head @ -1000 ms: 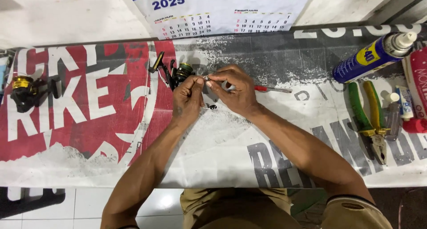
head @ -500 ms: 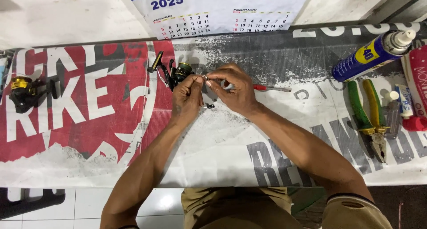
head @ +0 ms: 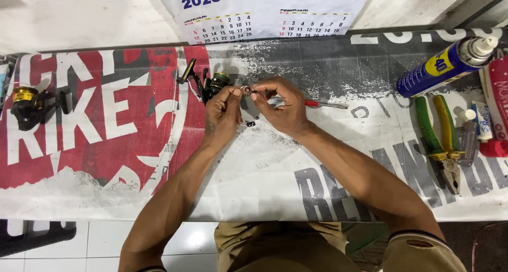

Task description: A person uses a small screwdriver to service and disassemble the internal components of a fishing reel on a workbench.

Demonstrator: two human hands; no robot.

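On the banner (head: 264, 187), two hands (head: 254, 105) pinch one small metal part (head: 246, 89)

Blue spray can (head: 443, 65), green-yellow pliers (head: 443, 145), wall calendar (head: 264, 10).

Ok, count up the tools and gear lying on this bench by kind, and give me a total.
Fishing reels: 2, one at the far left, one by the hands
Spray cans: 1
Pliers: 1
Screwdrivers: 1
Small tubes or bottles: 2
Total: 7
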